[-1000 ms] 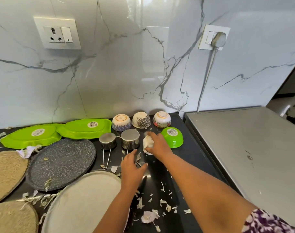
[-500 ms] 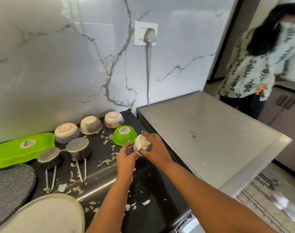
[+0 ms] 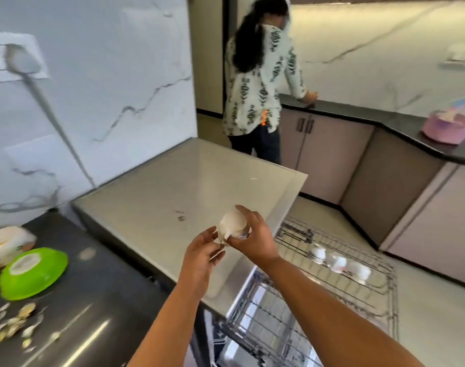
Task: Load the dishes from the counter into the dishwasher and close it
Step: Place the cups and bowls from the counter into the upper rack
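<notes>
The right hand (image 3: 252, 238) grips a small cup (image 3: 232, 225) — left hand (image 3: 203, 251) pinching its edge — with the dishwasher rack (image 3: 339, 276) below-right, nearer the right hand.

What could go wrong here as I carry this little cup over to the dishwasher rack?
1. The cup is pinched between the right hand and left hand in mid-air, over the steel top's edge; a slip could drop it onto the rack or floor.
2. Small cups already sit in the rack; setting this one down carelessly could knock them.
3. Another person stands nearby, beyond the steel top, and could step into the way.
</notes>
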